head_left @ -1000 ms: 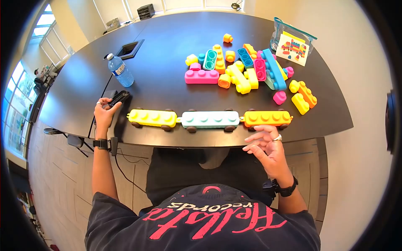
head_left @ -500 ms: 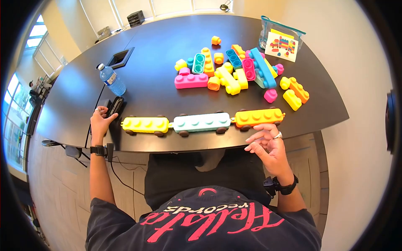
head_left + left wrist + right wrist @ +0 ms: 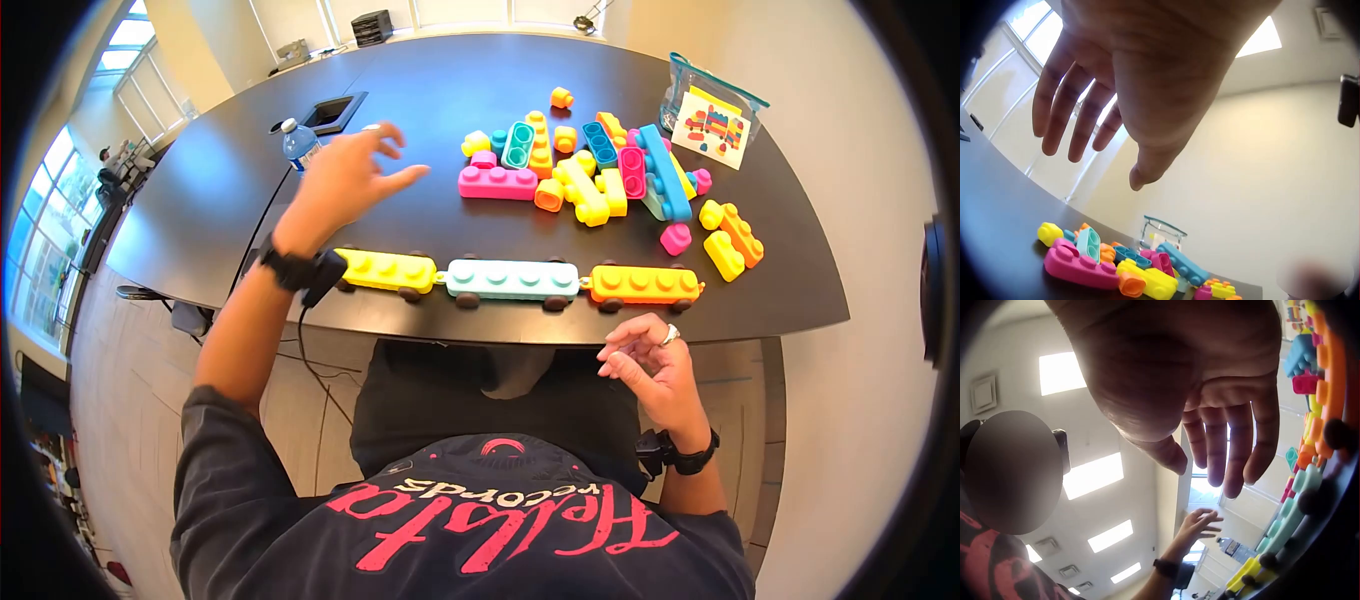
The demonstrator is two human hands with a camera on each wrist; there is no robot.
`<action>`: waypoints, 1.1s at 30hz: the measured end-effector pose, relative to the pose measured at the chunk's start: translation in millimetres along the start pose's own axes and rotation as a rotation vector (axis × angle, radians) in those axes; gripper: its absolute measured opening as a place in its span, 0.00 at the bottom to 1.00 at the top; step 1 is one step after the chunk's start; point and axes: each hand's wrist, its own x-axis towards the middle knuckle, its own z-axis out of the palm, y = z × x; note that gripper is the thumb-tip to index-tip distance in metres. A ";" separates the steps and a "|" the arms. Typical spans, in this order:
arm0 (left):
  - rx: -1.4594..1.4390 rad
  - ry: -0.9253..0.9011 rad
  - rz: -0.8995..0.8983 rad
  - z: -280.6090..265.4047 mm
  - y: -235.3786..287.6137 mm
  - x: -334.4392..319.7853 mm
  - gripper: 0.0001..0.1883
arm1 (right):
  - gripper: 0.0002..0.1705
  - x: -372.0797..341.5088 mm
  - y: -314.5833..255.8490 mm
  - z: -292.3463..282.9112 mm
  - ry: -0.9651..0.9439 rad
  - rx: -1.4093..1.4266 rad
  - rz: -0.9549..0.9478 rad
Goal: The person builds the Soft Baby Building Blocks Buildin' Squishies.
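Note:
My left hand [image 3: 345, 190] is raised over the left part of the table, fingers spread and holding nothing. In the left wrist view its fingers [image 3: 1088, 119] hang apart above the loose blocks. Below it runs a row of linked wheeled block cars: a yellow car [image 3: 390, 269], a light blue car [image 3: 512, 279] and an orange car [image 3: 645, 284]. The left wrist overlaps the yellow car's end. My right hand [image 3: 655, 365], loosely bent and holding nothing, is at the table's front edge near the orange car. Beyond the row lie loose blocks, including a pink block [image 3: 497, 184] and a long blue block [image 3: 662, 170].
A water bottle [image 3: 298, 145] stands behind the left hand, partly hidden. At the back right is a clear zip bag [image 3: 715, 78] with a picture card [image 3: 711, 129] in front. A square recess [image 3: 334, 112] is set into the tabletop [image 3: 420, 80].
My left hand has let go of the black object at the table's left and risen rightward and away from me. The right hand has drawn slightly back from the orange car.

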 end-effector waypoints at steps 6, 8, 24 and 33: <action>0.084 -0.323 0.331 83.3 4.7 66.5 0.39 | 0.11 -5.0 6.1 1.2 -0.085 -0.016 -0.024; 0.165 -0.579 0.309 93.7 18.5 78.7 0.45 | 0.12 -9.4 -1.2 0.3 -0.070 -0.002 -0.008; 0.151 -0.650 0.299 155.0 -6.6 118.2 0.47 | 0.14 -5.5 5.8 -9.0 -0.077 -0.030 -0.060; 0.169 -0.573 0.211 108.2 -8.9 110.4 0.43 | 0.14 -7.2 4.0 -11.3 -0.069 -0.051 -0.032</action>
